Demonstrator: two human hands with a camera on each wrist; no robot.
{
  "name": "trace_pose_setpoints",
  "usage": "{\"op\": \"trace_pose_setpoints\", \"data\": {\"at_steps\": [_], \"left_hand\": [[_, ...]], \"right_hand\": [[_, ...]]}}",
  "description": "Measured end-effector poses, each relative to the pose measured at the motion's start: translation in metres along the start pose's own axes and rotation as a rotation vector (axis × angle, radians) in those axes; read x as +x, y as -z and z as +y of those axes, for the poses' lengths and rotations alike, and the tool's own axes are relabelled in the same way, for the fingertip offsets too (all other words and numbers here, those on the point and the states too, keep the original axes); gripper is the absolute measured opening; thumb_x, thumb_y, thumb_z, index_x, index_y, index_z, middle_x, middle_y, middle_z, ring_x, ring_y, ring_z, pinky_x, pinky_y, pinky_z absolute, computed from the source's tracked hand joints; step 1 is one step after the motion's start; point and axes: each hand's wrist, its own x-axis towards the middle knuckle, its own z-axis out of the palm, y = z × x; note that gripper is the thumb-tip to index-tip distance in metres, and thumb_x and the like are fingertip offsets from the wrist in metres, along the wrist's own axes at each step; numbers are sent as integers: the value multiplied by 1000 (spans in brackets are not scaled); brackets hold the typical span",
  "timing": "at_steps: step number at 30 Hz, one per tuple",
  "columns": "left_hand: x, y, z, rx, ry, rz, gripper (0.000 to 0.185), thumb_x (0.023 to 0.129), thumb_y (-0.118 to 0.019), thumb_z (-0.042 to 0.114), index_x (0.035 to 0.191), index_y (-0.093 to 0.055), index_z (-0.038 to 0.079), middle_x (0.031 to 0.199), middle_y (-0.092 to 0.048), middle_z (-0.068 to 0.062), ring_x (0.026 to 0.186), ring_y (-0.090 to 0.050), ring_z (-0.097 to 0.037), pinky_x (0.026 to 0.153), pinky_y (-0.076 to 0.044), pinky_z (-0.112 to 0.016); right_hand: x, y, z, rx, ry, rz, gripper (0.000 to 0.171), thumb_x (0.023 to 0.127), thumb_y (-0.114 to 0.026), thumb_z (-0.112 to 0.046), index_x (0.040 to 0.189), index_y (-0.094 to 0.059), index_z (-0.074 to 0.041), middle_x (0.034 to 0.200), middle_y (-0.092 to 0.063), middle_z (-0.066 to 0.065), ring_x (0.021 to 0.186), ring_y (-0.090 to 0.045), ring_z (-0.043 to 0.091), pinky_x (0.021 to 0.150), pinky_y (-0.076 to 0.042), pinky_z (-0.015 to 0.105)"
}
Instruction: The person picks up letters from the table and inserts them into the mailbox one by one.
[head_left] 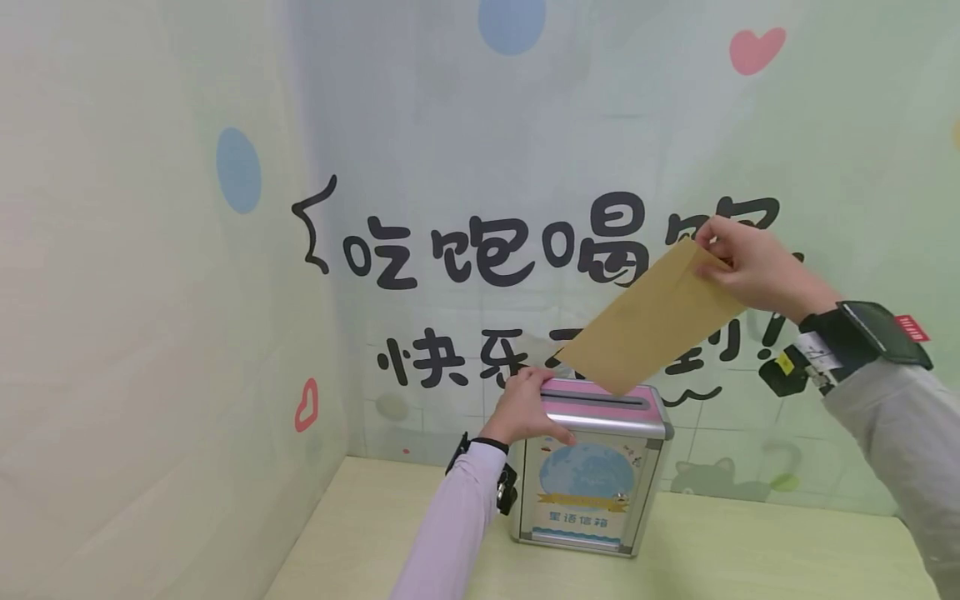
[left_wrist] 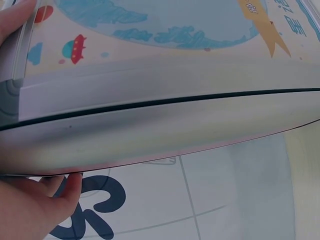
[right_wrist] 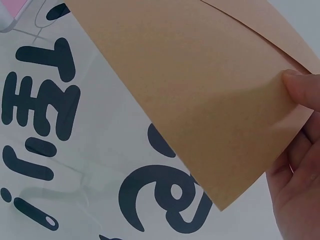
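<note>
A brown paper envelope (head_left: 648,321) slants down to the left, its lower corner overlapping the pink top of the letter box in the head view. My right hand (head_left: 757,265) pinches its upper end between thumb and fingers. In the right wrist view, the thumb lies on the envelope (right_wrist: 170,70) near its flap edge, other fingers behind. The metal-framed letter box (head_left: 585,492) stands upright, with a long grey slot (head_left: 592,398) across its top. My left hand (head_left: 521,408) grips its top left end, thumb on the front and fingers over the far side.
The box stands on a pale wooden table (head_left: 375,517) close to the back wall (head_left: 465,125), which carries large dark lettering and coloured shapes. Another wall (head_left: 150,317) closes off the left side. Each wrist wears a strapped-on camera.
</note>
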Motion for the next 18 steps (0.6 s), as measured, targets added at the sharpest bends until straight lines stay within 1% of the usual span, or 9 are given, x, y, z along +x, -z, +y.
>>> {"op": "trace_pose_setpoints", "data": {"at_steps": [5, 7, 13, 16, 18], "left_hand": [[1, -1, -2, 1, 1, 4, 97, 47, -87, 38, 132, -46, 15, 132, -42, -7, 117, -38, -25, 87, -42, -36], [1, -2, -2, 4, 1, 9, 96, 47, -87, 39, 131, -46, 15, 132, -42, -6, 116, -38, -24, 86, -42, -35], [2, -2, -2, 3, 0, 9, 96, 46, -87, 39, 131, -47, 14, 131, -43, -6, 115, -39, -24, 87, -42, -35], [1, -1, -1, 1, -3, 7, 97, 47, -87, 39, 131, -47, 13, 132, -42, -6, 117, -39, -24, 88, -42, -36], [1, 0, 0, 2, -1, 2, 97, 47, -87, 39, 132, -46, 13, 133, -41, -7, 119, -38, -25, 90, -41, -37]], "right_hand": [[3, -1, -4, -16, 3, -35, 15, 85, -55, 0, 97, -46, -3, 107, -57, 31, 86, -56, 38, 69, -45, 43], [4, -2, -4, -27, 13, -47, 15, 85, -55, -1, 97, -46, -4, 108, -57, 31, 87, -56, 38, 69, -45, 43], [6, -5, -7, -71, 64, -58, 17, 83, -55, 1, 98, -48, -4, 104, -59, 29, 86, -57, 36, 66, -43, 41], [8, -7, -10, -94, 108, -58, 18, 82, -55, 3, 98, -50, -3, 102, -60, 26, 89, -58, 38, 70, -45, 44], [10, -9, -14, -108, 130, -62, 18, 81, -55, 5, 97, -51, -4, 98, -62, 24, 86, -57, 36, 69, -44, 43]]}}
